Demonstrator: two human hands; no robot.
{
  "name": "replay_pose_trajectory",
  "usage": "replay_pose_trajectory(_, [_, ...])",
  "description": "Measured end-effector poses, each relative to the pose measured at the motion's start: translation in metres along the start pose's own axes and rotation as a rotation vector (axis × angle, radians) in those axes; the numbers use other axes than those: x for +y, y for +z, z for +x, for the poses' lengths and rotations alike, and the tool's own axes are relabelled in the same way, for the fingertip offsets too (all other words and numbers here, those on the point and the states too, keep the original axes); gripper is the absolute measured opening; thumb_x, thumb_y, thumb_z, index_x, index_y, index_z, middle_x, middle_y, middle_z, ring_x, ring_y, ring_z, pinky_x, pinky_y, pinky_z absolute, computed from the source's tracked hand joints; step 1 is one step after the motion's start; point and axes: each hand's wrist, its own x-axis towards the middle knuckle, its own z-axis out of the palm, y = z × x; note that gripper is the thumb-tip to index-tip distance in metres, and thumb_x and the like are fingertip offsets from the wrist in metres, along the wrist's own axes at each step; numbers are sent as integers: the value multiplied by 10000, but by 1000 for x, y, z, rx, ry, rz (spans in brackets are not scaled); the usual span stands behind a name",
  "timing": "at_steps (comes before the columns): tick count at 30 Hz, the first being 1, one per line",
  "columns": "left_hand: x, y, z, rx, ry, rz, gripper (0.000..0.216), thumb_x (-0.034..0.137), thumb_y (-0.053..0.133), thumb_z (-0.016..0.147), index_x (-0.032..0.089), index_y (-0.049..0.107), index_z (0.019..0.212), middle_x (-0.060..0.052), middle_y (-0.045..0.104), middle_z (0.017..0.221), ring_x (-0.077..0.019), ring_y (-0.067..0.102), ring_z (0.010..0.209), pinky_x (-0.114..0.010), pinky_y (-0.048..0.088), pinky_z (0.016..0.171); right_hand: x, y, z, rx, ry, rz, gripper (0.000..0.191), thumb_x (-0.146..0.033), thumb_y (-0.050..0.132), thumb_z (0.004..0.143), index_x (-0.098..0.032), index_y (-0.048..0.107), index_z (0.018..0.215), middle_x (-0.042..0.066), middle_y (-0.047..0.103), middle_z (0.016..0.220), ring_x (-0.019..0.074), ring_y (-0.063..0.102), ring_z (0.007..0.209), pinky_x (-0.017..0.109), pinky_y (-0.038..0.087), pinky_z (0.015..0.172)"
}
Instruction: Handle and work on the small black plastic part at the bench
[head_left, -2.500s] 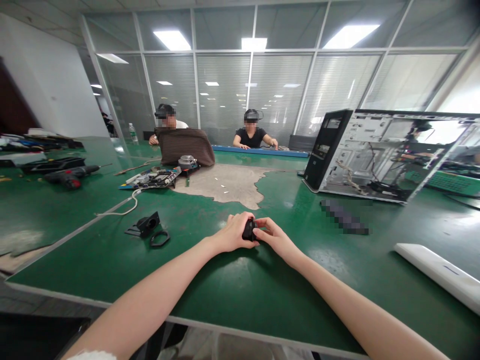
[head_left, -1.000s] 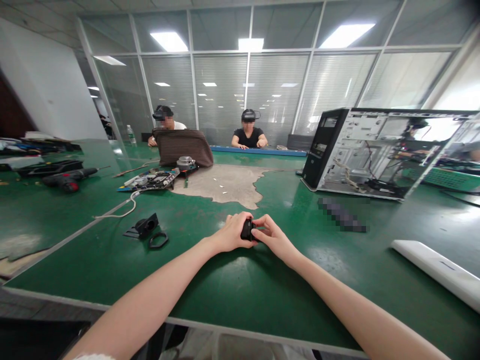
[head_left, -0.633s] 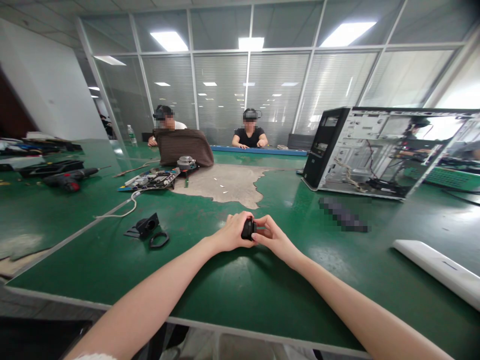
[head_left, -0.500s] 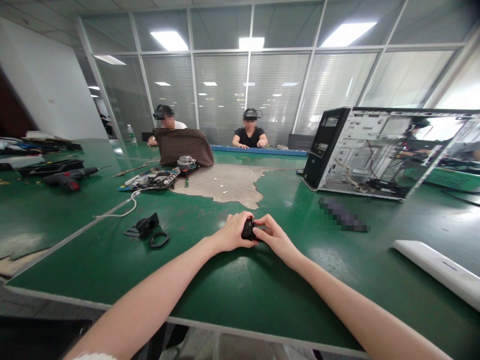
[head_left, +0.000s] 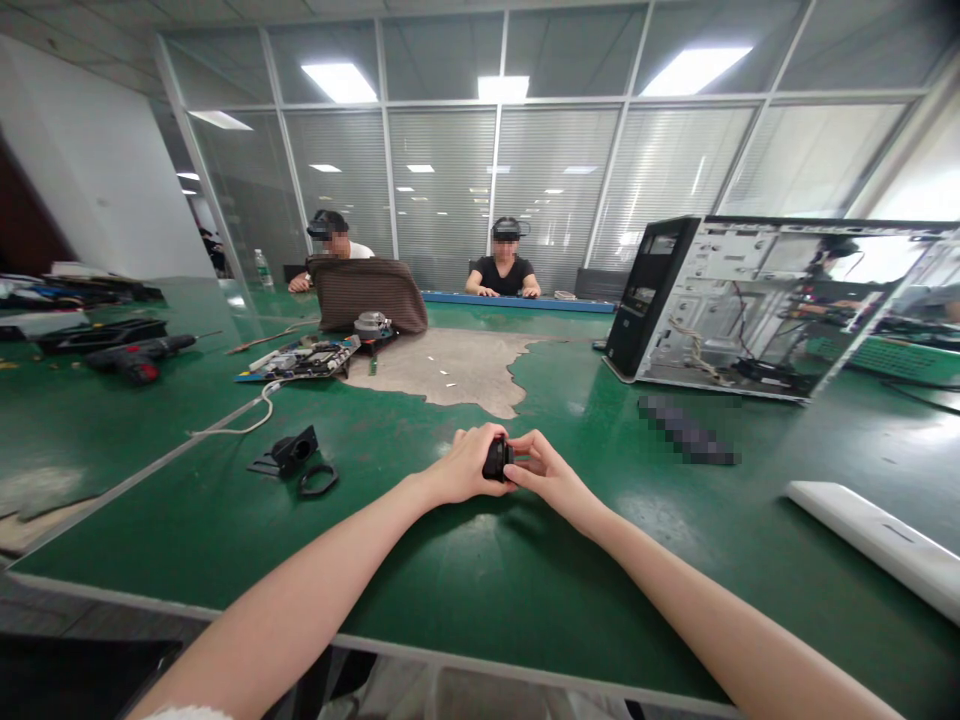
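Observation:
A small black part (head_left: 495,461), dark and blocky with a rounded end on its right, is held just above the green tabletop. Its exact kind does not show. My left hand (head_left: 466,462) is closed around its left side. From the right, the thumb and fingers of my right hand (head_left: 546,470) pinch the part's right end. To the left on the table lie a black bracket-like piece (head_left: 292,452) with a round opening and a black ring with angled sides (head_left: 319,480), both apart from my hands.
An opened computer case (head_left: 652,300) stands at the right, with a blurred dark object (head_left: 686,430) and a white panel (head_left: 877,535) nearer. A circuit board (head_left: 307,358), a cable and a power drill (head_left: 139,357) lie left. Two people sit across the table.
My right thumb and fingers have shifted slightly on the black part's right end, showing a little more of it. My left hand stays in place.

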Motion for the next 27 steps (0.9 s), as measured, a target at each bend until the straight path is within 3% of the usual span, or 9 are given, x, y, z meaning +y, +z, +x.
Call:
replay_pose_trajectory(5, [-1, 0, 0, 0, -4, 8, 574, 442, 630, 597, 205, 358, 1043, -42, 497, 987, -213, 484, 876, -345, 319, 785, -1, 2, 0, 70, -13, -53, 213, -341, 568, 703, -211, 455, 829, -2, 539, 878, 121, 540, 782, 282, 431, 721])
replay_pose_trajectory(11, [0, 0, 1, -6, -9, 1, 574, 437, 638, 591, 208, 361, 1039, -39, 497, 989, -210, 483, 871, -343, 326, 783, 2, -1, 2, 64, 19, -106, 255, -334, 552, 718, -216, 454, 922, 15, 521, 918, 127, 536, 788, 301, 432, 726])
replay_pose_trajectory(16, [-1, 1, 0, -4, -2, 4, 547, 403, 631, 607, 209, 356, 1038, -35, 500, 981, -210, 482, 887, -342, 325, 786, -1, 0, 0, -5, -7, -12, 296, -322, 618, 661, -213, 436, 867, 5, 509, 935, 128, 550, 797, 284, 444, 710])
replay_pose_trajectory(21, [-1, 2, 0, 5, 12, 14, 568, 425, 631, 604, 203, 355, 1049, -45, 490, 999, -213, 476, 901, -345, 322, 794, -4, 3, 0, 58, -8, -32, 237, -352, 581, 691, -200, 443, 811, -6, 518, 881, 111, 543, 754, 281, 440, 712])
replay_pose_trajectory(27, [0, 0, 0, -1, -10, 14, 562, 448, 625, 605, 203, 363, 1037, -41, 494, 984, -209, 473, 863, -339, 331, 777, 5, -1, 5, 92, -5, -120, 254, -329, 579, 695, -202, 466, 884, 21, 518, 923, 141, 516, 873, 312, 414, 791])
